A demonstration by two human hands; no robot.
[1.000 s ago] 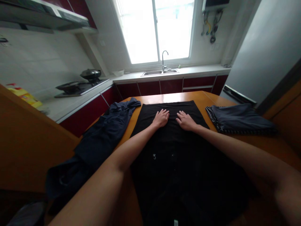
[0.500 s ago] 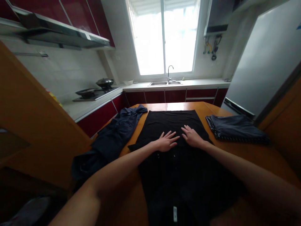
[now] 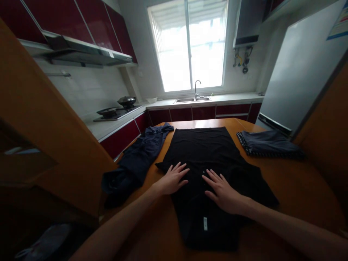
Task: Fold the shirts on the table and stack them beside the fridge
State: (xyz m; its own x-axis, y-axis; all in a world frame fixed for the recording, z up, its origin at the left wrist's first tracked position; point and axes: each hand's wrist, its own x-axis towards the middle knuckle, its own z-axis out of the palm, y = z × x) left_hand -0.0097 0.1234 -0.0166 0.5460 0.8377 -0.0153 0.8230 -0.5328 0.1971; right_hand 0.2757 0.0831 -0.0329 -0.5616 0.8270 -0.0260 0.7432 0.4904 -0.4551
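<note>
A black garment (image 3: 201,145), which looks like a shirt, lies spread over the wooden table (image 3: 293,185). A small pale label (image 3: 205,223) shows on its near part. My left hand (image 3: 174,179) rests on the garment's left side, palm down with fingers spread. On the middle of the cloth lies my right hand (image 3: 221,190), also flat, its fingers apart and close to small shiny dots that may be buttons. Neither hand grips the fabric.
Crumpled dark blue clothing (image 3: 144,156) lies along the table's left side. Folded grey cloth (image 3: 268,143) with a striped edge sits at the right. Beyond the table are a counter with a sink (image 3: 187,99), a stove with pans (image 3: 126,101), and a fridge (image 3: 293,69).
Both hands have drawn back toward me over the black garment. My left hand has moved left, so the hands are farther apart. The camera view has shifted slightly.
</note>
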